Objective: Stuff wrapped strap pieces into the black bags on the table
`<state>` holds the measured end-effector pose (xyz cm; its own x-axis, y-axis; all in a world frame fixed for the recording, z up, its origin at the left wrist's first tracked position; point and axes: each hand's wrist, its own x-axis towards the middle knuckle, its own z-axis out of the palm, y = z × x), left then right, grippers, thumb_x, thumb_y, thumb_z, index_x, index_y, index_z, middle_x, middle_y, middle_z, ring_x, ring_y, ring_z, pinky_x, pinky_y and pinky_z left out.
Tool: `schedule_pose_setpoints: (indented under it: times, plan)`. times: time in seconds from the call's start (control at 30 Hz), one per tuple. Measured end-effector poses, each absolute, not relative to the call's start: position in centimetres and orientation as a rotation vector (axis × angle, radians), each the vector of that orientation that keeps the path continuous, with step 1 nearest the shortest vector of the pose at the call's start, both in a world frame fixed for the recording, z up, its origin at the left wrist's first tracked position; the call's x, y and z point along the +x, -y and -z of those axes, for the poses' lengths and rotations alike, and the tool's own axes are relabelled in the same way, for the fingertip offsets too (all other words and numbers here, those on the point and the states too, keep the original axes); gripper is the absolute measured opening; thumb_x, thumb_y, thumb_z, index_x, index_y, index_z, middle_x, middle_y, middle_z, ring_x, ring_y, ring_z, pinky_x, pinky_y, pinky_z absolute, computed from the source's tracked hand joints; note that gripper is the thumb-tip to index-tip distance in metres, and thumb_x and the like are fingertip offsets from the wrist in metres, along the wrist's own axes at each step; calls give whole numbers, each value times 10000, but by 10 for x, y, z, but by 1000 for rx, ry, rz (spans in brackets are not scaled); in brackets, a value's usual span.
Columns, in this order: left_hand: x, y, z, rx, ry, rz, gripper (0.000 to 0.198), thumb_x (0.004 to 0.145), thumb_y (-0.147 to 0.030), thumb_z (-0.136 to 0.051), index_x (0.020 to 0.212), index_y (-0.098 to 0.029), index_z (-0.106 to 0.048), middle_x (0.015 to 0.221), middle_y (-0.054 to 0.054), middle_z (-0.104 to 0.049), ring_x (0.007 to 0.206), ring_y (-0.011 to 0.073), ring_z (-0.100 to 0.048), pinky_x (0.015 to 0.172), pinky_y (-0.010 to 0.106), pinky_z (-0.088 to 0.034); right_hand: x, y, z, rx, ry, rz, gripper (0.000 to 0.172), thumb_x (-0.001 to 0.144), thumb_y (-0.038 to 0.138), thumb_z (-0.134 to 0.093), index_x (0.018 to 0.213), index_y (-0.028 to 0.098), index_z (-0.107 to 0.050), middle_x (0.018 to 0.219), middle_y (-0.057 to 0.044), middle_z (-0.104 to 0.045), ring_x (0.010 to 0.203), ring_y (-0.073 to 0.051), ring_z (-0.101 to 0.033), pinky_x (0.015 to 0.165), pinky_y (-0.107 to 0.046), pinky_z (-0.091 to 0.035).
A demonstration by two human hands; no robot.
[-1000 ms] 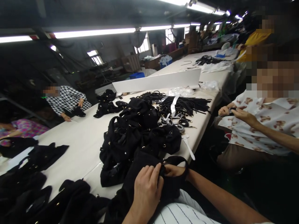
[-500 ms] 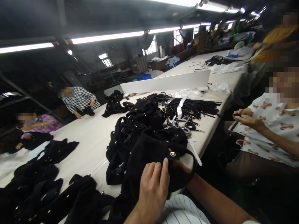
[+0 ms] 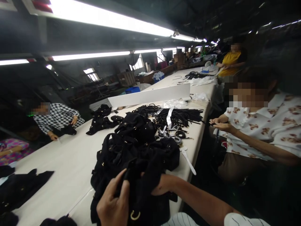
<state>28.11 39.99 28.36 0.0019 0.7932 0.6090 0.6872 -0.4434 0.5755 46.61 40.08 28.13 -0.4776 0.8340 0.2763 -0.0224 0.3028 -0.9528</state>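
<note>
A black fabric bag [image 3: 150, 201] with a gold ring [image 3: 135, 215] near its lower front lies in front of me at the table's near edge. My left hand [image 3: 115, 197] pinches a dark edge or tab of the bag between thumb and forefinger. Reaching in from the right, my right hand [image 3: 161, 185] is tucked into the bag's cloth. Fabric hides most of its fingers, so their grip does not show. Right behind the bag rises a heap of similar black bags [image 3: 141, 150] with gold fittings.
Black straps [image 3: 185, 116] and coiled cords with clasps [image 3: 180, 134] lie beyond the heap. A white plastic strip [image 3: 188, 161] rests by the table's right edge. More black pieces [image 3: 23, 190] are at left. A co-worker [image 3: 258, 125] sits at right; another person [image 3: 57, 117] stands across the table.
My view has swung to the right. My left hand has moved from lying over the gold-snap flap to pinching an edge. The bag has turned, its gold ring now showing and the snap out of sight.
</note>
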Motion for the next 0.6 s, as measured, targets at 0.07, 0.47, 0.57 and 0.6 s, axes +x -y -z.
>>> schedule_pose_setpoints:
  times: [0.07, 0.47, 0.57, 0.6]
  plan:
    - [269, -406, -290, 1733, -1763, -1361, 283, 794, -455, -644, 1017, -308, -736, 945, -8, -752, 963, 285, -691, 919, 428, -541, 474, -394, -295, -737, 1771, -1303, 193, 940, 274, -561, 959, 128, -686, 990, -51, -689, 886, -160, -643, 870, -327, -525]
    - [246, -403, -308, 1251, -1577, -1645, 368, 744, -383, -728, 1063, -199, -728, 963, 26, -750, 929, 247, -688, 884, 356, -553, 538, -376, -253, -1202, 1299, -1063, 715, 724, 329, -790, 1377, 243, -510, 1273, -107, -606, 1174, -272, -579, 1021, -484, -468]
    - [246, -394, -297, 1240, -1504, -1557, 402, 760, -421, -698, 1098, -203, -709, 985, 30, -747, 886, 248, -696, 732, 292, -585, 497, -368, -222, -1013, 1328, -1376, 1268, 506, 281, -909, 1525, 375, -161, 1444, -92, -454, 1275, -328, -488, 1077, -499, -409]
    - [248, -390, -291, 1302, -1481, -1498, 400, 760, -426, -695, 1092, -203, -711, 982, 33, -747, 876, 251, -697, 704, 283, -586, 483, -365, -213, -918, 1282, -1395, 1327, 454, 277, -921, 1517, 409, -137, 1461, -75, -431, 1303, -344, -454, 1091, -492, -392]
